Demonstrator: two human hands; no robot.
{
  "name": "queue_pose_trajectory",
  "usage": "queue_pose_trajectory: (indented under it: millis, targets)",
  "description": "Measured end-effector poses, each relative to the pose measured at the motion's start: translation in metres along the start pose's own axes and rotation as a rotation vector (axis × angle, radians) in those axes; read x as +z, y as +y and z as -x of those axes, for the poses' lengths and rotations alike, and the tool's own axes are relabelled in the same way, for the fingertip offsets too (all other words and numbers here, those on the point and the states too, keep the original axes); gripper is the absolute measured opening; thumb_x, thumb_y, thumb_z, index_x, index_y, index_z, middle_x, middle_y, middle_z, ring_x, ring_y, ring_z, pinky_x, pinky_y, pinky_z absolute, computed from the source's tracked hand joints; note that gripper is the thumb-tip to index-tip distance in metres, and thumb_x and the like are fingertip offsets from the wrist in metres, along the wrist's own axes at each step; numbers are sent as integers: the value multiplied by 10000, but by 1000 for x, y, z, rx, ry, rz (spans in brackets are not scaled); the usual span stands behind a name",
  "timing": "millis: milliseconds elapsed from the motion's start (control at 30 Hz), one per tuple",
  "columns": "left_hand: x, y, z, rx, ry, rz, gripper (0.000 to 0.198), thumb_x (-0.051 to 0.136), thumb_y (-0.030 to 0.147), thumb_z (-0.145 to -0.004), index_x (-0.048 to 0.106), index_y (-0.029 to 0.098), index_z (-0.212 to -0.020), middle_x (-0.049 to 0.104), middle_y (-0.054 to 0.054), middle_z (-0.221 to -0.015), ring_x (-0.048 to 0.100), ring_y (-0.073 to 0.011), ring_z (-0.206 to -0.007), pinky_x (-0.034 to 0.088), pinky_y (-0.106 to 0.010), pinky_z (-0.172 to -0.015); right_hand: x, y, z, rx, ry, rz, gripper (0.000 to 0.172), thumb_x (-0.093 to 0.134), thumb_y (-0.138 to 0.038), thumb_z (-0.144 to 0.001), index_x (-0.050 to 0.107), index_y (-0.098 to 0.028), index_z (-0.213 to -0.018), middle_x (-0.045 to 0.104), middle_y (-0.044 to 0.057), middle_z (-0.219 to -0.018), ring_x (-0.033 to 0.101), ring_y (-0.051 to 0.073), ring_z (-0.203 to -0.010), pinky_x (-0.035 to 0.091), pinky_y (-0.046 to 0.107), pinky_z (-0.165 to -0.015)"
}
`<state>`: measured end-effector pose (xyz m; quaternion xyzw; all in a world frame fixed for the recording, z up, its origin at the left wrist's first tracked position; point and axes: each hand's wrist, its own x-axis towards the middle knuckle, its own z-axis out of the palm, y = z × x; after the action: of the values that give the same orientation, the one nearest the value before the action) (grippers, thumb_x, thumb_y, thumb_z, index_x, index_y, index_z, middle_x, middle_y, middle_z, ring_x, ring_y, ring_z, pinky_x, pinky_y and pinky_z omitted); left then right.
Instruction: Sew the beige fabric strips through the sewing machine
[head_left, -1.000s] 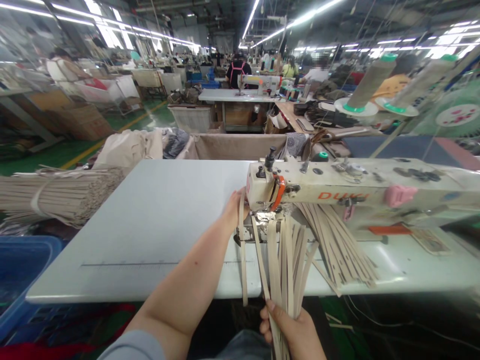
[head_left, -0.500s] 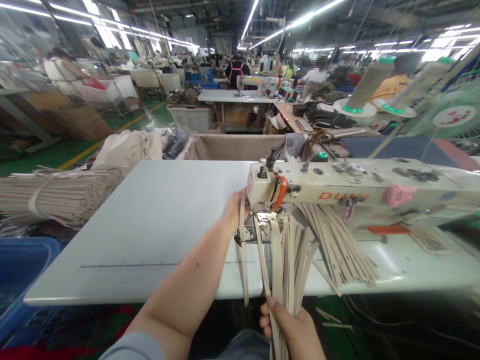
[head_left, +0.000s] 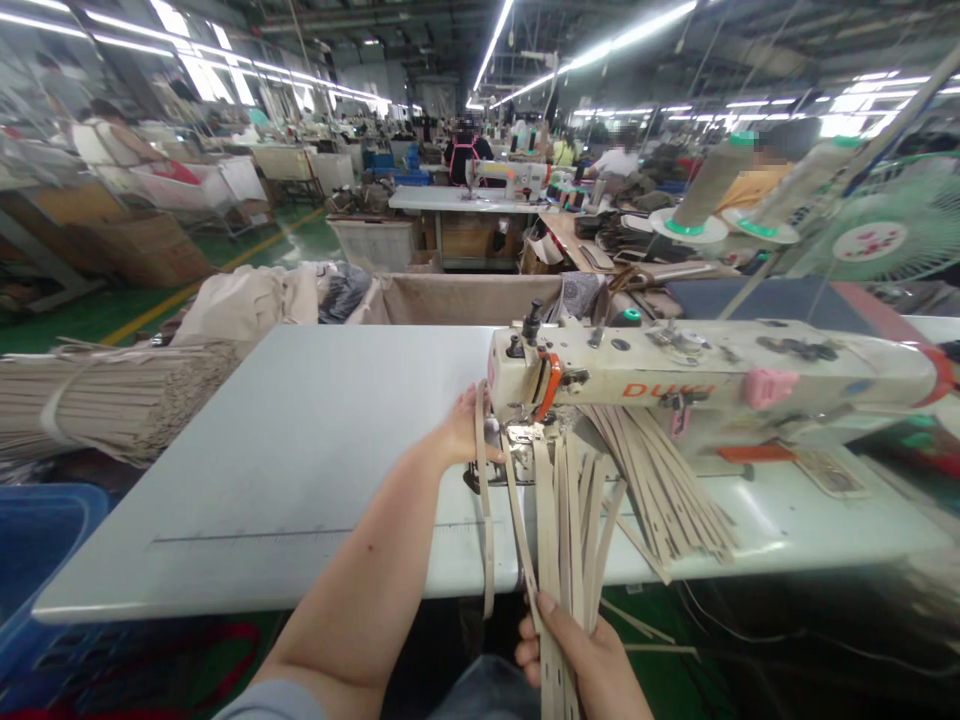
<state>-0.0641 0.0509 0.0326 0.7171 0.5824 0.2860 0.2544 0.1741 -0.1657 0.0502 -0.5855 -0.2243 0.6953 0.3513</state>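
Observation:
My left hand (head_left: 459, 425) is at the needle end of a white sewing machine (head_left: 600, 375), its fingers stretched out and thumb apart. A narrow beige strap (head_left: 486, 540) runs down in front of these fingers and hangs over the table's front edge; part of it is hidden by the machine head. My right hand (head_left: 581, 650) is closed around a bundle of beige straps (head_left: 559, 560) below the table edge. Its thumb presses on a single thin strap (head_left: 517, 510) that leads up to the presser foot area. More straps (head_left: 667, 490) lie fanned out under the machine arm.
The pale table (head_left: 315, 430) carries a printed ruler line. At the left are a tied strap bundle (head_left: 112, 400) and a blue basket (head_left: 52, 540). Behind stands a fabric-lined bin (head_left: 465, 298). Thread cones (head_left: 709, 185) and a fan (head_left: 877, 240) are at the right. Other people sit farther back.
The view has turned slightly right, so the scene sits further left. My left fingers look more spread beside the machine head. The right hand keeps its grip on the straps.

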Motion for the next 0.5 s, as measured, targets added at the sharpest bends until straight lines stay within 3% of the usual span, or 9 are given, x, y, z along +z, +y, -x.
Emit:
queue_pose_trajectory:
  millis: [100, 233, 500]
  targets:
    - [2, 3, 0, -21, -22, -50, 1210, 1016, 332, -440, 530, 223, -1543, 467, -152, -1643, 380, -467, -1545, 284, -594, -1328, -6, 1, 2, -6, 1, -31, 606, 930, -675, -655, 812, -109, -834, 763, 68, -612, 672, 163, -488, 526, 255, -484]
    - [0, 5, -3, 9, -75, -132, 1022, 990, 348, -511, 622, 234, -1457, 467, -153, -1640, 333, -481, -1568, 257, -637, -1320, -15, 1, 2, -18, -39, -93, 620, 997, -615, -569, 829, -119, -901, 744, 26, -613, 703, 181, -504, 520, 251, -464]
    - [2, 6, -5, 19, -116, -224, 960, 973, 371, -558, 638, 206, -1443, 489, -175, -1620, 301, -470, -1580, 248, -624, -1316, -24, 8, 1, -7, 2, -95, 594, 1067, -521, -453, 801, -137, -821, 765, 48, -583, 752, 229, -550, 554, 277, -497]
